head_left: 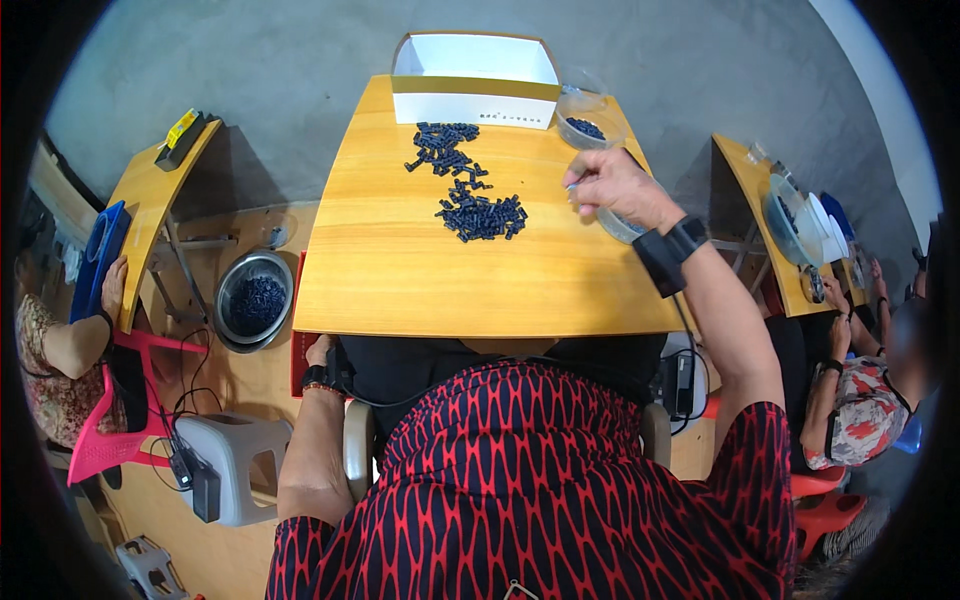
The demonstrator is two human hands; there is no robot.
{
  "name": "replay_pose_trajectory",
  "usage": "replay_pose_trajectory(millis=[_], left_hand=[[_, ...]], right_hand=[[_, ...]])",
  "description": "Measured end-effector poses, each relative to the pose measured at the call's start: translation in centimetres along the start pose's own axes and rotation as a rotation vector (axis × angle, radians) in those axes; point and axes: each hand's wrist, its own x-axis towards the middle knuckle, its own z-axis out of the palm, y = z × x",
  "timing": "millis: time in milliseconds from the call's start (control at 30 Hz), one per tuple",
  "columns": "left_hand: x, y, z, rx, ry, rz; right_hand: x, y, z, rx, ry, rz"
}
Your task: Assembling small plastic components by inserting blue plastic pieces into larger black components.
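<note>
My right hand (615,188) is raised above the right side of the wooden table (400,290), thumb and fingers pinched together. A tiny pale bit shows at its fingertips, too small to name. Below that hand is a shallow clear dish (622,228), partly covered by it. My left hand (320,352) is low at the table's near left edge, beside a red object (299,345); its fingers are mostly hidden. Small black cylindrical pieces lie on the table in a rounded pile (482,217) and a looser pile (443,147) behind it.
A white box with gold trim (475,108) stands at the table's back. Beside it, a clear tub (590,125) holds more black pieces. On the floor at left are a metal bowl (254,300) of black pieces and a grey stool (235,465). People sit at tables on both sides.
</note>
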Motion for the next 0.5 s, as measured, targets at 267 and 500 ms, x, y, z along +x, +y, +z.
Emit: replay_pose_trajectory(millis=[267, 500], left_hand=[[0.2, -0.6, -0.2, 0.159, -0.080, 0.002], [1.4, -1.3, -1.3, 0.152, -0.024, 0.030]], right_hand=[[0.2, 1.5, 4.4, -0.543, 0.052, -0.215], [-0.5, 2.6, 4.5, -0.426, 0.066, -0.247]])
